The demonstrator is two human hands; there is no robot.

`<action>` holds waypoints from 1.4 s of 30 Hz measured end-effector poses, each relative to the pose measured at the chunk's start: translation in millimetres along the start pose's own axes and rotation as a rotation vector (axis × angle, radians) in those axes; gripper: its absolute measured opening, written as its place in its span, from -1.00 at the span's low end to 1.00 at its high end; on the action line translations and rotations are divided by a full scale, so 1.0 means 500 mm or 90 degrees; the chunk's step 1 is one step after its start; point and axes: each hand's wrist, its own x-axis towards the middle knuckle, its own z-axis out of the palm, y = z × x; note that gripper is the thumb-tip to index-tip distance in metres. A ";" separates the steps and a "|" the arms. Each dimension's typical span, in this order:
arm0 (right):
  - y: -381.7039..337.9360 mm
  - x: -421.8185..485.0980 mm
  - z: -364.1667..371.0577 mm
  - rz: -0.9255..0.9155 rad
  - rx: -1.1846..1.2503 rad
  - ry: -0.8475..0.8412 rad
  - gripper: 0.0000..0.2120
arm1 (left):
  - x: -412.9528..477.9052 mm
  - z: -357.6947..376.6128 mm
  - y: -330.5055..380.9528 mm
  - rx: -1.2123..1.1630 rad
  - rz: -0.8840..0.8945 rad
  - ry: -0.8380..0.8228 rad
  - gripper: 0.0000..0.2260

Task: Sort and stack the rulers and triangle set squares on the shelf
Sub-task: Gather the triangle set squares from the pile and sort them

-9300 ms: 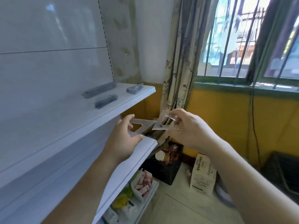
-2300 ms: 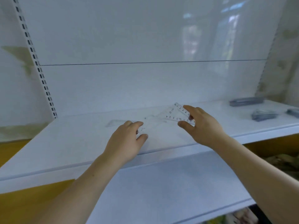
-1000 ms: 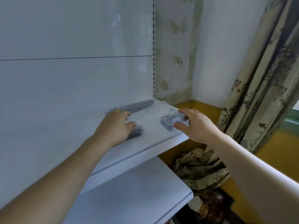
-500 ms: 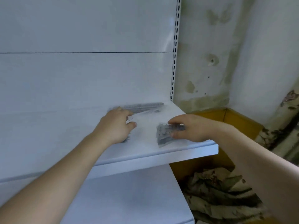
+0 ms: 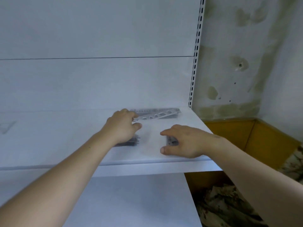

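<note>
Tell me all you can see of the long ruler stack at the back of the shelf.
The long ruler stack looks like clear, greyish plastic with cut-outs. It lies flat on the white shelf, at the back near the right end. Fingertips of the left hand seem to touch its left end.

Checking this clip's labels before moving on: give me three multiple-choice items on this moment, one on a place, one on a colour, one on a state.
1. Where does the long stack of clear plastic rulers lie? A on a windowsill; B at the back of the white upper shelf; C on a chair.
2. What colour is the low wall band right of the shelf? A yellow-orange; B blue; C black.
3. How is the right hand? A raised, gripping a ruler; B out of view; C lying open over a small stack of clear plastic pieces.
Answers: B, it lies along the back panel; A, the band shows yellow-orange; C, it rests flat, gripping nothing.
</note>
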 end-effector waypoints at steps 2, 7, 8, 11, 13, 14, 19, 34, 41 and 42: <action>-0.006 0.005 0.012 0.010 -0.019 0.026 -0.34 | 0.024 0.000 -0.008 -0.003 -0.008 -0.025 -0.60; -0.006 0.006 0.044 0.008 -0.102 0.136 -0.38 | 0.095 -0.003 -0.024 0.001 -0.002 -0.090 -0.59; -0.006 0.008 0.047 0.010 -0.101 0.147 -0.38 | 0.111 -0.003 -0.027 -0.002 -0.003 -0.099 -0.59; -0.005 0.006 0.051 0.012 -0.098 0.172 -0.36 | 0.155 0.003 -0.036 -0.023 0.003 -0.111 -0.62; -0.004 0.005 0.056 0.012 -0.095 0.192 -0.36 | 0.179 0.013 -0.043 -0.015 0.013 -0.126 -0.63; -0.004 0.005 0.059 0.011 -0.092 0.203 -0.37 | 0.189 0.018 -0.046 -0.009 0.017 -0.137 -0.63; -0.001 0.004 0.064 0.011 -0.073 0.216 -0.37 | 0.221 0.047 -0.051 -0.016 0.014 -0.180 -0.64; 0.002 0.001 0.068 0.019 -0.083 0.207 -0.21 | 0.244 0.059 -0.058 -0.015 -0.007 -0.179 -0.53; -0.012 -0.009 0.037 -0.002 -0.109 0.163 -0.26 | 0.160 0.027 -0.063 -0.012 -0.005 -0.149 -0.52; -0.014 -0.010 0.028 -0.005 -0.106 0.162 -0.24 | 0.144 0.022 -0.063 -0.012 -0.002 -0.145 -0.53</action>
